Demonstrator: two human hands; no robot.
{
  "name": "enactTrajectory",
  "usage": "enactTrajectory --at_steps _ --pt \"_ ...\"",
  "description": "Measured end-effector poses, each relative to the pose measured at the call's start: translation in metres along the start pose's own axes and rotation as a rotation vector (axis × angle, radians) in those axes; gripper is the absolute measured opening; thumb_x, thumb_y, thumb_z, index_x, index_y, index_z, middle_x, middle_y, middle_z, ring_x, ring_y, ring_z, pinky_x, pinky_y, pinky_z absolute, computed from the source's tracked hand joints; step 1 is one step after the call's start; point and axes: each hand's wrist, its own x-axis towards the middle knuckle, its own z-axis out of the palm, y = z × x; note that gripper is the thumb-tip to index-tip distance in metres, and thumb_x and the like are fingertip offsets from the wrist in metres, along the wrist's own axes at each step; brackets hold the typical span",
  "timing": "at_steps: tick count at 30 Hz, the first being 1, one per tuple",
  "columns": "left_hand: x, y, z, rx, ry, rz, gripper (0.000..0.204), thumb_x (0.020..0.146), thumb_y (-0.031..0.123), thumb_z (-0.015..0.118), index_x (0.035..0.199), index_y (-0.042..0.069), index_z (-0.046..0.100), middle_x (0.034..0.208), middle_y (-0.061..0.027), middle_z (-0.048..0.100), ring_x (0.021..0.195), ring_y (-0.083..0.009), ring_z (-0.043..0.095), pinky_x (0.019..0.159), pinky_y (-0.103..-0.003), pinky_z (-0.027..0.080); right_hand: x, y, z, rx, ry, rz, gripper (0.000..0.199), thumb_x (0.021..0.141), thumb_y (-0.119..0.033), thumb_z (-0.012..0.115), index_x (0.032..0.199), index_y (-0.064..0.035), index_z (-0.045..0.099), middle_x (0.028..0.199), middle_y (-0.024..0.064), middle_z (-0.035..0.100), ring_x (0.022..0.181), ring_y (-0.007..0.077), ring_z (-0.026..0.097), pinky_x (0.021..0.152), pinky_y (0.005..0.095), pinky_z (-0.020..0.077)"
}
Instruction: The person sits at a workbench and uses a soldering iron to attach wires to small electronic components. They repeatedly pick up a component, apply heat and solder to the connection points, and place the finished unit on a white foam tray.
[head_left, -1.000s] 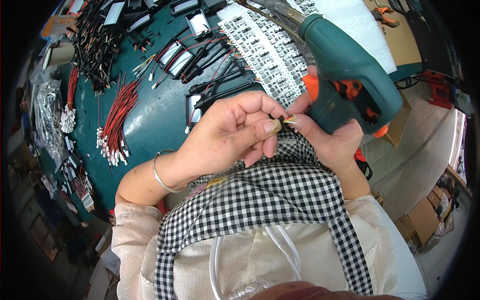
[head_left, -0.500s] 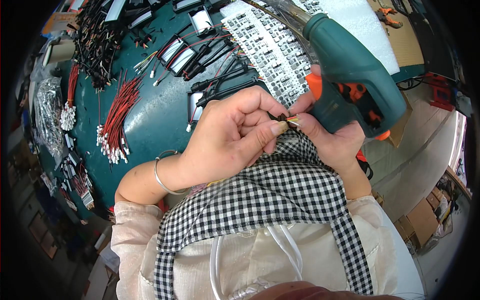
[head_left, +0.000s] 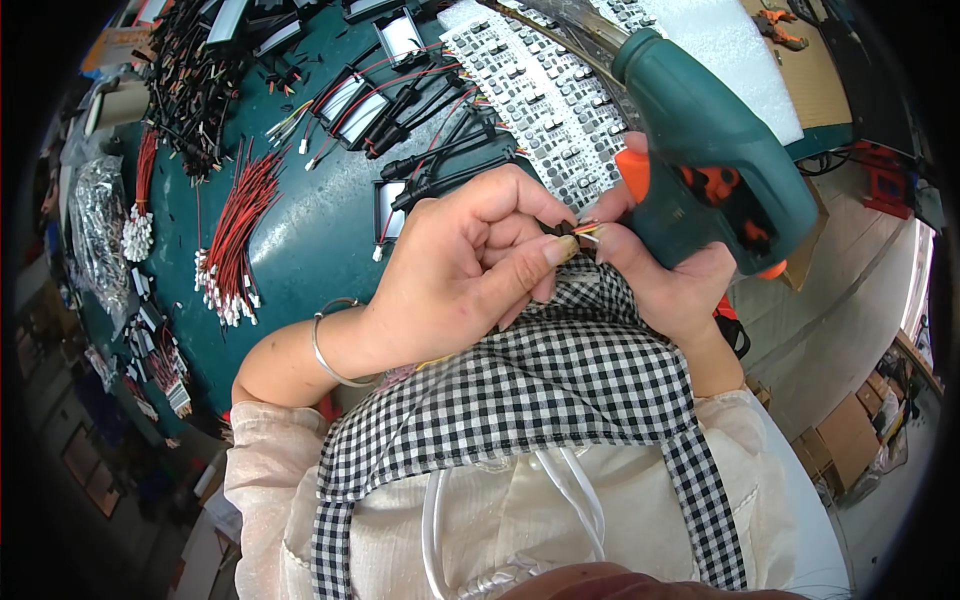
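Observation:
My left hand pinches the end of a black cable between thumb and fingers, in front of my chest. Thin coloured wires, among them red, yellow and white, stick out of that end toward the right. In my right hand is a dark green gun-shaped tool with orange parts, its tip pointing to the upper left. The right thumb and a fingertip close on the wire ends, almost meeting the left fingers. Most of the right fingers are hidden behind the tool.
On the green table lie red wire bundles with white connectors, a heap of black cables and rectangular modules with leads. White circuit-board panels rest on white foam. Orange-handled pliers lie far right.
The wires between my hands now fan out more, with a white one pointing right. My right hand and the tool have shifted very slightly right; my left hand stays nearly in place.

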Motion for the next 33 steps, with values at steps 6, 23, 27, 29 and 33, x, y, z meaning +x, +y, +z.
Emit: enactTrajectory --at_steps 6,23,27,29,33 --pt "0.001 -0.005 0.001 0.083 0.038 0.085 0.014 0.092 0.003 0.053 0.105 -0.002 0.048 0.071 -0.0065 0.060 0.054 -0.0049 0.053 0.045 -0.016 0.040 -0.004 0.001 -0.001 0.056 0.064 0.030 0.059 0.076 0.008 0.065 0.129 0.0082 0.038 0.086 0.0116 0.061 0.074 0.0156 0.061 0.068 0.0273 0.0520" --pt "0.001 -0.015 0.001 0.377 0.063 0.286 0.029 0.088 -0.002 0.058 0.116 -0.004 0.052 0.077 -0.0071 0.067 0.062 -0.0081 0.062 0.053 -0.018 0.050 -0.002 -0.002 0.003 0.007 0.049 0.028 0.067 0.071 0.011 0.070 0.130 0.0092 0.038 0.086 0.0078 0.060 0.078 0.0115 0.058 0.075 0.0262 0.0487" --pt "0.002 -0.014 0.002 0.263 0.081 0.206 0.025 0.088 -0.002 0.058 0.112 -0.004 0.051 0.079 -0.0084 0.066 0.064 -0.0096 0.063 0.054 -0.019 0.051 -0.005 -0.002 0.002 -0.045 0.012 0.057 0.067 0.072 0.011 0.069 0.131 0.0094 0.037 0.084 0.0077 0.060 0.077 0.0120 0.058 0.074 0.0262 0.0488" --pt "0.002 -0.012 0.003 0.217 0.083 0.164 0.023 0.088 -0.002 0.058 0.109 -0.003 0.050 0.080 -0.0090 0.066 0.065 -0.0103 0.064 0.054 -0.019 0.051 -0.006 -0.002 0.003 -0.044 0.008 0.057 0.066 0.072 0.012 0.067 0.131 0.0094 0.037 0.084 0.0081 0.060 0.076 0.0124 0.058 0.073 0.0264 0.0490" --pt "0.002 -0.010 0.002 0.189 0.075 0.128 0.021 0.088 -0.002 0.058 0.107 -0.003 0.049 0.083 -0.0100 0.066 0.065 -0.0108 0.064 0.054 -0.019 0.051 -0.003 -0.002 0.001 0.002 -0.016 -0.002 0.064 0.072 0.013 0.065 0.130 0.0090 0.039 0.084 0.0095 0.061 0.076 0.0133 0.059 0.072 0.0263 0.0494"
